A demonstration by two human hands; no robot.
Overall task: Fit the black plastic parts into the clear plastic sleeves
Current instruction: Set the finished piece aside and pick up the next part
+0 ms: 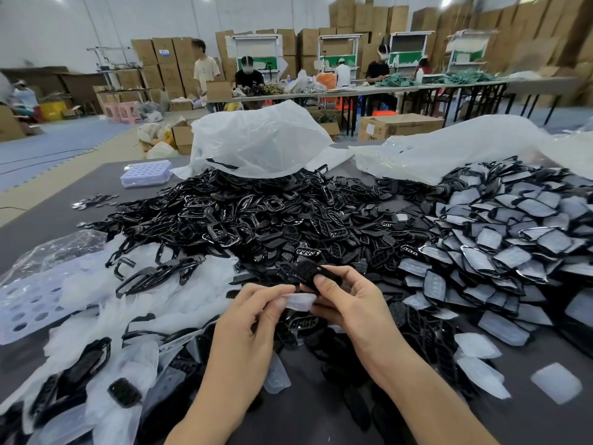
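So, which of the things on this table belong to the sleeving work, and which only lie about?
In use: left hand pinching clear sleeve; right hand pinching black part; pile of black parts; sleeved parts.
Lying about: white bag; lilac tray; perforated sheet.

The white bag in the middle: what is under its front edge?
Black parts run under the bag's front edge, and one dark strip shows through the plastic. What lies deeper inside is covered.

left hand [252,316] pinching, right hand [349,305] gripping
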